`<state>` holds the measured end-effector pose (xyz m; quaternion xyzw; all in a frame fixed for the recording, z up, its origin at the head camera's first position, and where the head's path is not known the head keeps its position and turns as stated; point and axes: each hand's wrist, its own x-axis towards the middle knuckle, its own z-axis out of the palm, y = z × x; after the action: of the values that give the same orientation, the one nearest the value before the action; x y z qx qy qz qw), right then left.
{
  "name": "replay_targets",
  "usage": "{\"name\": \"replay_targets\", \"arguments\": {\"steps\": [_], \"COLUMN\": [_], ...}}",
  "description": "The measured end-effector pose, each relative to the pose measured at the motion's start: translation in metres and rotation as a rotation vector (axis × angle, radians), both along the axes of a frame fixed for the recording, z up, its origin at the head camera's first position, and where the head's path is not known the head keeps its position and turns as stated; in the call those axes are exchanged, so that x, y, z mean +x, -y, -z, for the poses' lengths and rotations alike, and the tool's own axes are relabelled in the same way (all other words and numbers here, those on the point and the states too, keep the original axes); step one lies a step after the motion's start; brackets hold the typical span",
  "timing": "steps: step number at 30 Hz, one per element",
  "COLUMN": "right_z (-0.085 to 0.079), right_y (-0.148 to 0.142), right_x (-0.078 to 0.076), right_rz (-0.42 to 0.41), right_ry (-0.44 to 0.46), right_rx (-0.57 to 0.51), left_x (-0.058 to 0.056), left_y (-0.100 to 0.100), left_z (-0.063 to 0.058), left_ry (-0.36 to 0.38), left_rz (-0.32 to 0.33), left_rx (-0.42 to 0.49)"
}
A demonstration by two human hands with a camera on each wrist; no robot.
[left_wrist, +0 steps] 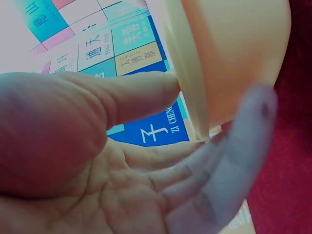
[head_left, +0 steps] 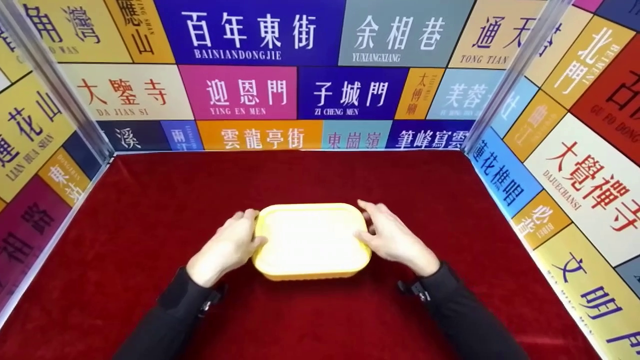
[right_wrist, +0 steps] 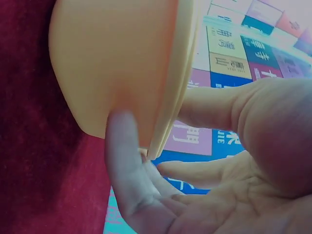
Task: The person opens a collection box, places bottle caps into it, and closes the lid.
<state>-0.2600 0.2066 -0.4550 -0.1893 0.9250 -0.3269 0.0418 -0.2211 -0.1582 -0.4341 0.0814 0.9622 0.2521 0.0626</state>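
Note:
A pale yellow lidded food container (head_left: 312,240) is held between my two hands, its wide top facing up. At its left end my left hand (head_left: 227,247) grips it, the thumb on the lid's edge and the fingers along the side wall. My right hand (head_left: 397,237) holds the opposite end the same way, thumb over the lid rim. In the left wrist view a fingertip lies close against the container's wall (left_wrist: 239,53). The right wrist view shows the lid rim (right_wrist: 178,78) against the thumb, with one finger touching the wall below. Whatever the container holds is hidden.
Dark red cloth (head_left: 310,175) covers the surface beneath the container. Upright panels with coloured name tiles stand at the back (head_left: 250,35), on the left and on the right (head_left: 590,185). Metal posts (head_left: 515,75) mark the two back corners.

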Motion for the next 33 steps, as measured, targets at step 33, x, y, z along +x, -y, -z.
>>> {"name": "replay_targets", "arguments": {"steps": [33], "right_z": [0.040], "right_y": [0.030], "right_x": [0.015], "right_rz": [-0.248], "right_ry": [-0.230], "right_rx": [0.226], "left_x": [0.004], "left_y": [-0.035], "left_z": [0.063], "left_ry": [-0.298], "left_rz": [0.242], "left_rx": [-0.117]}}
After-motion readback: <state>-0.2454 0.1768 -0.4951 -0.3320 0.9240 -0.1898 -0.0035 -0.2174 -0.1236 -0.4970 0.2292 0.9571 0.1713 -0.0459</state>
